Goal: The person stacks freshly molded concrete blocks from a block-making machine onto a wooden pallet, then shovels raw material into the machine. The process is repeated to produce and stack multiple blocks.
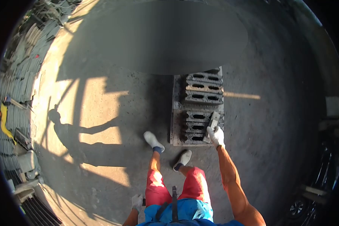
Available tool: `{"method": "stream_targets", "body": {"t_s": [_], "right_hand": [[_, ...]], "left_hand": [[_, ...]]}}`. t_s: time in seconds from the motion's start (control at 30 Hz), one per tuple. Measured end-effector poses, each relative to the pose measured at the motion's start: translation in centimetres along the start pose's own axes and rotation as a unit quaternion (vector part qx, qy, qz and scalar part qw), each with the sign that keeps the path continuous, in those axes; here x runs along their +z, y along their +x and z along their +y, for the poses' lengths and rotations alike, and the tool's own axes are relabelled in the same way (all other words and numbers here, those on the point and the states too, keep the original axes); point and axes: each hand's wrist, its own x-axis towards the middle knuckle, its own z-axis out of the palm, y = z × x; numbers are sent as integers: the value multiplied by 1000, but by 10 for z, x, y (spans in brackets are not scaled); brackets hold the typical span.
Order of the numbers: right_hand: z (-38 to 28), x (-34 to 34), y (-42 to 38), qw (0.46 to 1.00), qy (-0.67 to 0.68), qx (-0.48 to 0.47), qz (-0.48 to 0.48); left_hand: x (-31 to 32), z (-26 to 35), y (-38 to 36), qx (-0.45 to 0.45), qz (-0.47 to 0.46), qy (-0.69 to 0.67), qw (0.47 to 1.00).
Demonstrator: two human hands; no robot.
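My right hand, in a white glove, is closed on a light grey bar-like tool; its exact kind is not clear. The tool lies slantwise over the right side of the nearer group of hollow concrete blocks. These blocks stand side by side in a row, their oval holes facing up. Low beside my hip is my left hand, also gloved. Its fingers are too small and partly hidden to read, and whether it holds anything does not show.
More hollow blocks stand farther along the same board. A blurred oval covers the top middle. Stacked flat boards line the left side, with a yellow object on them. A wheel shows at lower right.
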Motion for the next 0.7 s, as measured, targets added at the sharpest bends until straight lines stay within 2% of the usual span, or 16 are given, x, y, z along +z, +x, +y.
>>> {"method": "stream_targets", "body": {"t_s": [0.03, 0.13, 0.23, 0.33, 0.37, 0.4, 0.43, 0.47, 0.5, 0.53, 0.57, 0.63, 0.67, 0.7], "right_hand": [[-18, -12, -29, 999, 41, -10, -31], [-72, -45, -122, 990, -48, -125, -38], [-94, -42, -208, 975, -107, -183, -63], [-94, -16, -290, 966, -149, -175, -123], [-93, -1, -322, 964, -144, -175, -137], [-103, 12, -357, 951, -208, -176, -145], [-119, 25, -410, 963, -171, -99, -181], [-124, 39, -470, 939, -228, -176, -190], [-42, 96, -431, 858, -278, -386, -194], [-97, 89, -493, 902, -257, -165, -305], [-78, 104, -513, 914, -244, -118, -302], [-77, 153, -558, 886, -257, -144, -358], [-77, 180, -576, 873, -227, -160, -400], [-59, 222, -576, 863, -175, -176, -440]], "left_hand": [[-8, -17, -30, -34, -7, -43, 998], [-27, -75, -72, -77, -14, -17, 997], [-44, -108, -73, -77, -19, -54, 995], [-84, -158, -72, -56, -23, -145, 988], [-104, -187, -71, -53, -20, -179, 982], [-122, -225, -79, -57, -15, -227, 972], [-147, -267, -83, -63, -10, -277, 959], [-169, -315, -89, -74, -2, -327, 942], [-182, -358, -100, -92, 8, -385, 918], [-199, -390, -110, -106, 16, -423, 900], [-215, -419, -117, -115, 28, -466, 877], [-279, -461, -151, -104, 80, -569, 812], [-322, -472, -183, -67, 160, -593, 787], [-329, -548, -111, -62, 68, -773, 628]]}}
